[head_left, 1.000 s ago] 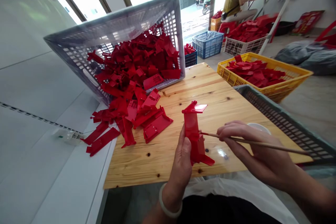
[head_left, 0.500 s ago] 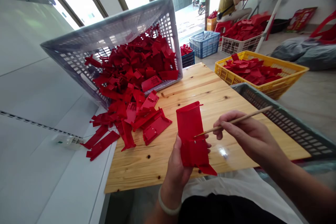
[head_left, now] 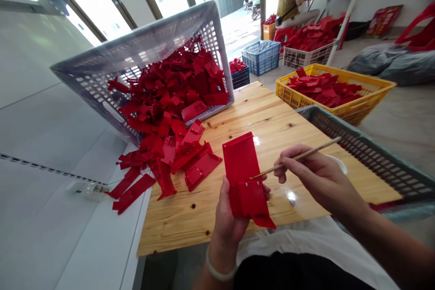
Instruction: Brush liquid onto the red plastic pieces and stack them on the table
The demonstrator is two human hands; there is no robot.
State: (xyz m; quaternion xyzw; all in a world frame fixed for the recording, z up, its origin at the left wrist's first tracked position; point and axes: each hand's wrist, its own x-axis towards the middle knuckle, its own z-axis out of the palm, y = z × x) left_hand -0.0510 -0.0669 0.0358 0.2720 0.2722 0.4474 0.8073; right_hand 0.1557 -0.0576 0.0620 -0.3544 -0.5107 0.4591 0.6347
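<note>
A flat red plastic part [head_left: 242, 161] with a bent lower end and small pale metallic spots is gripped from below by my left hand [head_left: 231, 215], thumb on its left edge. My right hand [head_left: 307, 170] pinches a thin wooden-handled brush [head_left: 306, 152] like a pen. Its tip meets the red part, or hovers just over it, slightly above the pale spots. Behind my right wrist shows the pale rim of a round dish [head_left: 340, 163], mostly hidden. Left of the held part, loose red parts [head_left: 200, 167] lie on the wooden table [head_left: 176, 226].
A tilted grey crate [head_left: 222, 54] spills red parts onto the table's left side. A yellow crate [head_left: 380, 84] of red parts and a dark grey crate [head_left: 380, 156] stand along the right. Farther back, a person [head_left: 288, 0] sits at another table near several crates.
The red part has turned slightly, its upper end swinging left. My right hand and the brush have shifted a little left, with the tip still by the part. The dish rim has come into sight.
</note>
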